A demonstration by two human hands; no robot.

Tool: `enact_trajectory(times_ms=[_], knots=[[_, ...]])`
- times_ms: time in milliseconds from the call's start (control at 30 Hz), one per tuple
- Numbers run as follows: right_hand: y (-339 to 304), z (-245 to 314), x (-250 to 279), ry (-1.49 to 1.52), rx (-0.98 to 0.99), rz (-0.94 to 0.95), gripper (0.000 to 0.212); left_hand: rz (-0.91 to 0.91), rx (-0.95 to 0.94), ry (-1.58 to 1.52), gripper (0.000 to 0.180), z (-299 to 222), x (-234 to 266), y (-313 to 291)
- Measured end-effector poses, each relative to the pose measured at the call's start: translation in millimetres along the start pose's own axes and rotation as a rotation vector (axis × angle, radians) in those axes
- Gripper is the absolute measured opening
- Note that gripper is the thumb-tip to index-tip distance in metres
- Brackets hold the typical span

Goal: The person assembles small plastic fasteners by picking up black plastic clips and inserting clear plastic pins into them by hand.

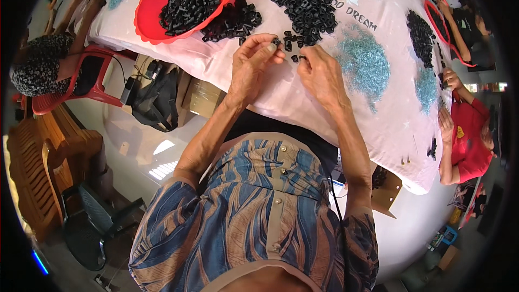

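My left hand (252, 66) is raised over the near part of the cloth-covered table, its thumb and fingers pinching a small black plastic part (275, 41). To its right, my right hand (323, 74) has its fingers closed together, tips down by a few loose black parts (294, 58); what lies between those fingertips is hidden. Just beyond both hands spreads a large heap of the same black parts (305, 2). Right of my right hand lies a pile of small, shiny blue-silver pieces (366, 62), too fine to make out singly.
A red scalloped basin (146, 19) of black parts stands at the far left, with more parts (232, 21) spilled beside it. People sit along both sides, one in a red shirt (469, 140). A red chair (100, 75) and a black bag (159, 103) are left of the table.
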State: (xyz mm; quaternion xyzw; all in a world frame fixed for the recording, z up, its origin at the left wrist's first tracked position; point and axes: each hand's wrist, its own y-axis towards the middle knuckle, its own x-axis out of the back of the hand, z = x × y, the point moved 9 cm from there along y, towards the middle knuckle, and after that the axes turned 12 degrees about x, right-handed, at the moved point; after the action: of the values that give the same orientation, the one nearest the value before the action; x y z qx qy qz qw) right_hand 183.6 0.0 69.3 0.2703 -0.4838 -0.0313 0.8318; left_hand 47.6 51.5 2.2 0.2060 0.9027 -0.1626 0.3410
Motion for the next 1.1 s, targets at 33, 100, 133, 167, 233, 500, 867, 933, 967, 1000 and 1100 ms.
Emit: enact_trajectory(times_ms=[33, 100, 133, 167, 233, 500, 867, 933, 967, 1000, 1100], knots=[[0, -2, 2, -0.001, -0.008, -0.011, 0.006, 0.013, 0.015, 0.016, 0.018, 2, -5, 0], [0, -10, 15, 0.208, -0.071, -0.155, 0.009, 0.057, 0.044, -0.008, 0.019, 7, -17, -1], [1, -9, 19, 0.208, -0.077, -0.162, 0.009, 0.061, 0.050, -0.002, 0.019, 9, -20, -1], [-1, -15, 23, 0.359, -0.159, -0.218, 0.011, 0.073, 0.073, -0.005, 0.018, 13, -24, 0], [-4, -24, 24, 0.619, -0.327, -0.280, 0.014, 0.094, 0.107, -0.015, 0.017, 19, -29, 2], [-8, -35, 25, 0.944, -0.397, -0.295, 0.017, 0.108, 0.101, 0.014, 0.014, 28, -38, 2], [-3, -25, 19, 0.978, -0.358, -0.312, 0.014, 0.158, 0.168, -0.155, 0.012, 40, -31, 2], [-3, -22, 20, 0.957, -0.372, -0.312, 0.014, 0.155, 0.133, -0.101, 0.012, 37, -31, 1], [-4, -21, 21, 0.935, -0.384, -0.315, 0.014, 0.152, 0.132, -0.105, 0.012, 37, -32, 0], [-5, -19, 20, 0.934, -0.383, -0.311, 0.014, 0.164, 0.122, -0.096, 0.013, 35, -34, -1], [-5, -13, 24, 0.876, -0.339, -0.321, 0.014, 0.175, 0.103, -0.076, 0.014, 35, -35, -1]])
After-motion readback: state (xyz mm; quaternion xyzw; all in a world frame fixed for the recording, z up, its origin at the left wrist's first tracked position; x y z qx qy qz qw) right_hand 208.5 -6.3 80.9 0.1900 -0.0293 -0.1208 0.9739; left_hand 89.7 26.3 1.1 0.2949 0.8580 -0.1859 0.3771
